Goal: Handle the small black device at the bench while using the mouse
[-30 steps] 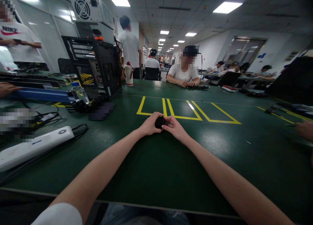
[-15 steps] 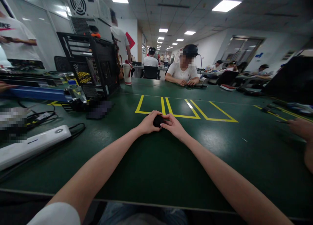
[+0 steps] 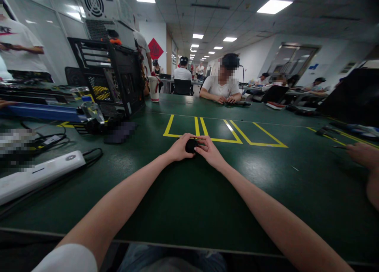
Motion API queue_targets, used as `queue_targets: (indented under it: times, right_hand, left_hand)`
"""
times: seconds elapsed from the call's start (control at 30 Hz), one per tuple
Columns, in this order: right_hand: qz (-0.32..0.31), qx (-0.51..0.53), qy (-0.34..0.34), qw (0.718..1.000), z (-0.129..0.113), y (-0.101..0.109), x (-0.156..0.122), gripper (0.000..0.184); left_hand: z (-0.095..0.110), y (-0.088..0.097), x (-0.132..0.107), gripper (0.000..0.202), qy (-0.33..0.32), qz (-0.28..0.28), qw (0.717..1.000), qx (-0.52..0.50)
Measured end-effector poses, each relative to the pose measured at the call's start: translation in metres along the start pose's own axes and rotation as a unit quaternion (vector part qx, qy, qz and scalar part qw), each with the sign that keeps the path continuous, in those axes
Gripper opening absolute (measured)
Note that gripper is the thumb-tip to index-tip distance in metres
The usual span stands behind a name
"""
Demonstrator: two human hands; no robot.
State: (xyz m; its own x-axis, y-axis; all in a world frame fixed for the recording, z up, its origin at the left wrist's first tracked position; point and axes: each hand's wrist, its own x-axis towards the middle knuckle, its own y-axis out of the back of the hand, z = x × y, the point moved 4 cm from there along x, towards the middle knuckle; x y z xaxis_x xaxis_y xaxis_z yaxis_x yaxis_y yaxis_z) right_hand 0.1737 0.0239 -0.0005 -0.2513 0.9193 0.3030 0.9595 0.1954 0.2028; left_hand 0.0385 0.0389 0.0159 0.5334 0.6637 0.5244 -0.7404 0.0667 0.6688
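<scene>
While I watch through the head camera, I see a small black rounded object (image 3: 191,146) between both hands, midway along the bench (image 3: 189,209), well in from its near edge. My left hand (image 3: 179,149) has its fingers clamped round it, thumb nearest me. My right hand (image 3: 209,151) has its fingers curled at the object's right side; I can't tell whether they grip or merely touch, nor whether the object rests on the bench.

The risk I judge likeliest is a slip: if the left fingers loosen while the right ones push, the smooth-looking object could shoot toward the yellow tape outlines (image 3: 227,141) beyond. Because the hands cover so much of it, any small part coming loose could go unnoticed. A co-worker's hand (image 3: 359,155) toward the bench's right side is well apart.
</scene>
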Motion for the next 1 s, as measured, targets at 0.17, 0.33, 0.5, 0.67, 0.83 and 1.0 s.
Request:
queue_targets:
  times: [0.17, 0.33, 0.5, 0.67, 0.83, 1.0]
  right_hand:
    - [-0.016, -0.009, -0.003, 1.0, -0.001, 0.0, -0.001, 0.03]
    - [-0.033, -0.021, 0.005, 0.999, -0.005, -0.001, -0.003, 0.03]
    - [-0.012, 0.014, 0.008, 1.0, -0.001, 0.0, 0.0, 0.02]
    - [0.021, 0.006, -0.006, 1.0, 0.006, 0.002, 0.005, 0.021]
    - [0.0, -0.003, -0.041, 0.999, 0.006, 0.002, 0.004, 0.028]
    - [-0.044, 0.042, -0.008, 0.998, -0.002, -0.002, -0.001, 0.031]
  left_hand:
    - [-0.001, 0.001, 0.0, 0.057, 0.016, -0.006, 1.0, -0.005]
    - [-0.001, 0.001, -0.001, 0.057, 0.008, -0.004, 1.0, -0.002]
    - [-0.003, -0.001, -0.001, 0.058, 0.004, 0.004, 1.0, 0.006]
    - [-0.003, 0.0, -0.003, 0.058, 0.016, 0.002, 1.0, 0.006]
    - [-0.002, 0.002, -0.005, 0.058, 0.025, -0.008, 1.0, -0.001]
    - [-0.001, 0.002, -0.004, 0.058, 0.017, -0.001, 1.0, -0.003]
